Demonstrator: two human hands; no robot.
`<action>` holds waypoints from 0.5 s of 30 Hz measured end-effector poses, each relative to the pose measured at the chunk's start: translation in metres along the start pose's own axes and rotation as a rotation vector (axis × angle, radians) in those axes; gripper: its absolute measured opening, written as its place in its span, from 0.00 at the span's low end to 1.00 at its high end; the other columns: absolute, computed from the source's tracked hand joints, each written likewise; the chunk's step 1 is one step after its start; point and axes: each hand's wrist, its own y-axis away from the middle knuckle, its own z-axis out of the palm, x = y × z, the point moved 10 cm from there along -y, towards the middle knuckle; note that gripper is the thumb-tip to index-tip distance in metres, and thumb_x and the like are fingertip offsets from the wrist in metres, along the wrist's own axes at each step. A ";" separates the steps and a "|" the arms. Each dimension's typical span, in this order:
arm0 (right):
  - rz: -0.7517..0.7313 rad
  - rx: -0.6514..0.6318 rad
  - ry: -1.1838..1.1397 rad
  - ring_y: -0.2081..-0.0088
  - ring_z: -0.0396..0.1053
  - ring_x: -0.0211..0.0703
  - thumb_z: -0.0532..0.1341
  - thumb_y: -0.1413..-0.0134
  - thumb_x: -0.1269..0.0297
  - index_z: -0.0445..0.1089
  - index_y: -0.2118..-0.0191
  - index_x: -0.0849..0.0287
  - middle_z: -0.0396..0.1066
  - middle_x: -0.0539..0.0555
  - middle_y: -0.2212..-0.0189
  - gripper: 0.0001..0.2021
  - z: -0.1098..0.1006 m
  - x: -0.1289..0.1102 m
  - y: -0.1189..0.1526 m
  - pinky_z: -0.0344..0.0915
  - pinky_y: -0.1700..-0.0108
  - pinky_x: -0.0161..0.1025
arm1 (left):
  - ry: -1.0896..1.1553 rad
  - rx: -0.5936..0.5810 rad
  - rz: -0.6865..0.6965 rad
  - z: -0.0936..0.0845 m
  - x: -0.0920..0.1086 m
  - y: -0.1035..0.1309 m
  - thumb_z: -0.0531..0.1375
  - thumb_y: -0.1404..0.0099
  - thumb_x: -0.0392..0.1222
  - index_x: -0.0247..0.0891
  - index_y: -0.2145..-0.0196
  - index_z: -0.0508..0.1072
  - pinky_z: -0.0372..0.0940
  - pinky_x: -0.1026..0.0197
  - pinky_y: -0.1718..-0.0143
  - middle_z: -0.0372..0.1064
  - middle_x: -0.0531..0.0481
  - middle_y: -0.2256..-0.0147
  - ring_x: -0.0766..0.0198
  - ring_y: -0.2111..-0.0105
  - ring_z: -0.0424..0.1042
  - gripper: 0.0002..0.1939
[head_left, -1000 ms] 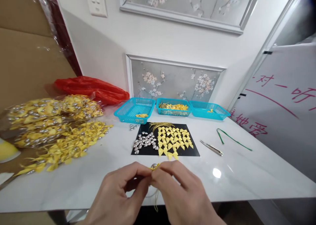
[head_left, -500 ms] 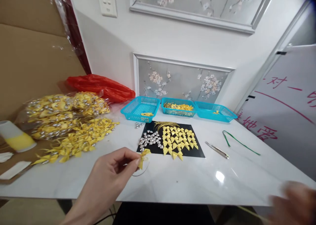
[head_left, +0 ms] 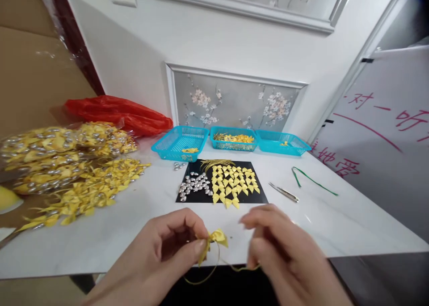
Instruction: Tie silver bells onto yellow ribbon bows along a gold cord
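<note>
Between the thumb and forefinger of my left hand (head_left: 167, 252) is a yellow bow (head_left: 218, 237), with a thin gold cord (head_left: 204, 280) looping below it. My right hand (head_left: 281, 248) is to the right of the bow, its fingers curled and a little blurred, and the cord's far end runs into them. Beyond both hands lies a black mat (head_left: 194, 166) with rows of yellow bows (head_left: 234, 180), silver beads (head_left: 196, 183) and a bundle of gold cords (head_left: 216, 163).
Three blue baskets (head_left: 181, 140) stand along the wall. Tweezers (head_left: 284, 192) and a green cord (head_left: 313, 180) lie to the right. Beaded yellow bows (head_left: 97, 187), filled plastic bags (head_left: 43, 154) and a red bag (head_left: 117, 113) cover the left side.
My right hand has come in from the lower right corner to beside the bow. My left hand and its bow appear lower and further right. The view has shifted.
</note>
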 end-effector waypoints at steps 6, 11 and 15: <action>0.065 -0.202 -0.069 0.71 0.66 0.35 0.59 0.36 0.68 0.67 0.66 0.57 0.67 0.48 0.69 0.05 0.042 0.003 -0.023 0.62 0.69 0.32 | -0.116 0.094 0.047 0.004 0.006 0.002 0.63 0.36 0.46 0.45 0.69 0.76 0.70 0.65 0.67 0.76 0.54 0.71 0.62 0.70 0.73 0.05; 0.200 -0.224 -0.334 0.78 0.57 0.32 0.56 0.35 0.68 0.64 0.72 0.57 0.59 0.44 0.79 0.11 0.051 0.016 -0.024 0.56 0.74 0.32 | -0.304 0.231 0.160 -0.003 0.016 0.007 0.64 0.39 0.45 0.47 0.70 0.80 0.72 0.63 0.69 0.78 0.51 0.71 0.57 0.69 0.76 0.05; 0.205 -0.158 -0.321 0.75 0.60 0.33 0.57 0.36 0.67 0.67 0.71 0.58 0.63 0.46 0.76 0.10 0.048 0.017 -0.022 0.56 0.73 0.32 | -0.206 0.239 0.171 -0.012 0.008 0.009 0.66 0.40 0.47 0.48 0.63 0.81 0.75 0.63 0.66 0.80 0.49 0.67 0.56 0.67 0.79 0.07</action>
